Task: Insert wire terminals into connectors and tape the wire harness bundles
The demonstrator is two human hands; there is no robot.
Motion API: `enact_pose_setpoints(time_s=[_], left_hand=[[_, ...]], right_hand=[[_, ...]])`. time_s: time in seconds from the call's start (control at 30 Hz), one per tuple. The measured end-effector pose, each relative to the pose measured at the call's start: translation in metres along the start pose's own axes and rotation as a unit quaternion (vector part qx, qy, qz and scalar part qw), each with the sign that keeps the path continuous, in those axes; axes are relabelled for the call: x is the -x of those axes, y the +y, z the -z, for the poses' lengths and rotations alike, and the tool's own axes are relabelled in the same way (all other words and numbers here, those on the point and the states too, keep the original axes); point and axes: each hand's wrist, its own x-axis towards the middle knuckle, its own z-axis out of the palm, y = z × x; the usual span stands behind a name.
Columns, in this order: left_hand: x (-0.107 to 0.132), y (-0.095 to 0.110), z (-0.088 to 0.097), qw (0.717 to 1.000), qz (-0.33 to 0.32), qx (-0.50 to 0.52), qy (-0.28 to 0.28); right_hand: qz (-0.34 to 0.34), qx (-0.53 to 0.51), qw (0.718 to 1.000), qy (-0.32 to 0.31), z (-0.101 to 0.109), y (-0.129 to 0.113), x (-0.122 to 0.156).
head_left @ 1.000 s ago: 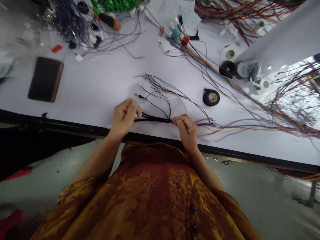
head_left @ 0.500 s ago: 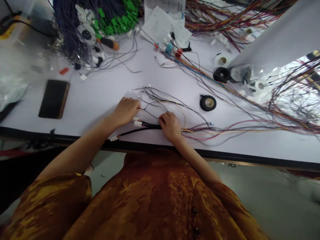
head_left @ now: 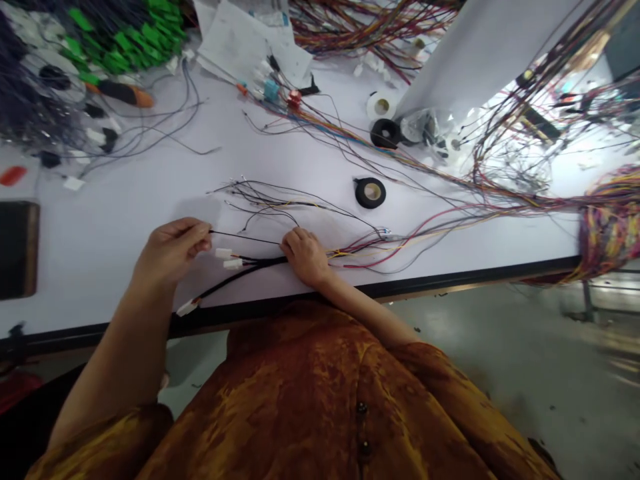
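Between finger and thumb, my left hand (head_left: 175, 248) pinches the end of a thin black wire (head_left: 245, 236), which runs taut to my right hand. My right hand (head_left: 304, 256) is closed over the wire harness, pressing it to the table; the exact grip under the fingers is hidden. Black-sleeved branches (head_left: 225, 283) come out to the left of it and end in white connectors (head_left: 233, 264), one of them at the table edge. Above lie loose thin black wires (head_left: 310, 200) with small metal terminals. Red, yellow and grey wires (head_left: 415, 233) stretch away to the right.
A roll of black tape (head_left: 371, 193) lies beyond my right hand. Farther back are a second harness (head_left: 345, 137), papers (head_left: 250, 43), green connectors (head_left: 145, 40) and an orange-black tool (head_left: 123, 93). A phone (head_left: 17, 250) lies at far left. The black table edge (head_left: 450, 273) runs in front.
My left hand has drawn the black wire left and toward me, and it is now straight. The right hand stays on the harness. The view has swung to the right.
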Motion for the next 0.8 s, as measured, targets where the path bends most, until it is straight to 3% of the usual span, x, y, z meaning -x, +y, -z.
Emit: enact_pose_setpoints(time_s=[0.1, 0.17, 0.23, 0.3, 0.37, 0.43, 0.5, 0.57, 0.6, 0.7, 0.8], left_hand=[[-0.001, -0.004, -0.004, 0.977, 0.139, 0.159, 0.008], [0.001, -0.001, -0.002, 0.984, 0.146, 0.100, 0.034], [0.005, 0.005, 0.003, 0.990, 0.078, -0.069, 0.099], [0.013, 0.015, 0.008, 0.952, -0.046, -0.246, 0.174], [0.027, 0.026, 0.003, 0.908, -0.163, -0.327, 0.205], [0.045, 0.035, -0.017, 0.905, -0.230, -0.327, 0.147], [0.062, 0.040, -0.052, 0.903, -0.281, -0.326, 0.021], [0.072, 0.037, -0.090, 0.879, -0.352, -0.307, -0.094], [0.073, 0.032, -0.108, 0.869, -0.366, -0.310, -0.123], [0.068, 0.013, -0.140, 0.852, -0.382, -0.332, -0.138], [0.058, -0.004, -0.145, 0.866, -0.370, -0.327, -0.085]], right_hand=[[-0.007, -0.006, 1.000, 0.007, -0.002, 0.000, -0.002], [-0.010, -0.026, 1.000, 0.013, -0.003, 0.000, -0.003], [0.000, -0.079, 0.996, 0.030, -0.002, 0.001, -0.001], [0.026, -0.154, 0.985, 0.073, 0.005, 0.008, 0.005], [0.048, -0.210, 0.967, 0.140, 0.019, 0.025, 0.017], [0.028, -0.218, 0.955, 0.201, 0.039, 0.052, 0.034], [-0.041, -0.188, 0.954, 0.231, 0.061, 0.086, 0.054], [-0.111, -0.141, 0.962, 0.208, 0.080, 0.118, 0.070], [-0.136, -0.120, 0.967, 0.181, 0.087, 0.131, 0.076], [-0.184, -0.058, 0.977, 0.094, 0.096, 0.151, 0.084], [-0.234, 0.007, 0.969, 0.072, 0.093, 0.152, 0.077]])
